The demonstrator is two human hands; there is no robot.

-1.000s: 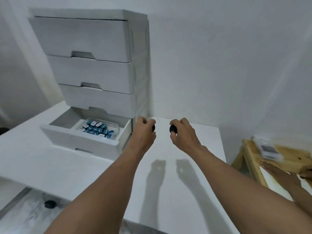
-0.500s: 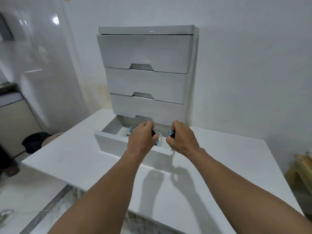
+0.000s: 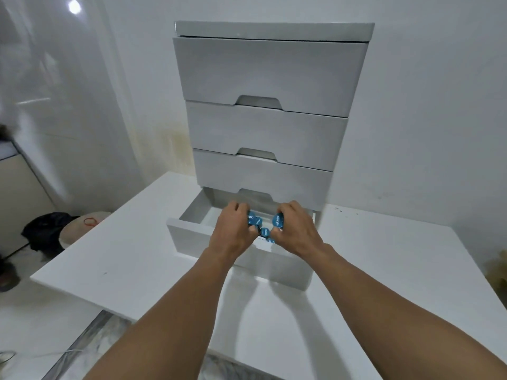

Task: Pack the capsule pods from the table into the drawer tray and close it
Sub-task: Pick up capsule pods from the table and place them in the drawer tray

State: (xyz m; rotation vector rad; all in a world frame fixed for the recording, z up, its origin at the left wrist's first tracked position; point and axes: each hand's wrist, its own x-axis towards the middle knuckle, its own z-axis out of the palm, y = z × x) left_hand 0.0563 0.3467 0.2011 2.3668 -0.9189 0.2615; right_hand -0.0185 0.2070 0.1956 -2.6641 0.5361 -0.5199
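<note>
Both my hands hang over the open bottom drawer (image 3: 189, 237) of a grey drawer unit (image 3: 270, 78). My left hand (image 3: 233, 231) holds a blue-lidded capsule pod (image 3: 251, 216) in curled fingers. My right hand (image 3: 296, 229) pinches another blue-lidded pod (image 3: 278, 221), its lid facing me. Between the hands, several blue pods (image 3: 264, 233) lie in the drawer tray. The tray itself is mostly hidden behind my hands.
The unit stands at the back of a white table (image 3: 137, 264), against the wall. Its upper three drawers are closed. A dark bag (image 3: 46, 229) and a round object lie on the floor at left.
The view has swung to face the drawer unit. Both hands have carried their pods from the table beside the unit to above the open drawer and lowered into it.
</note>
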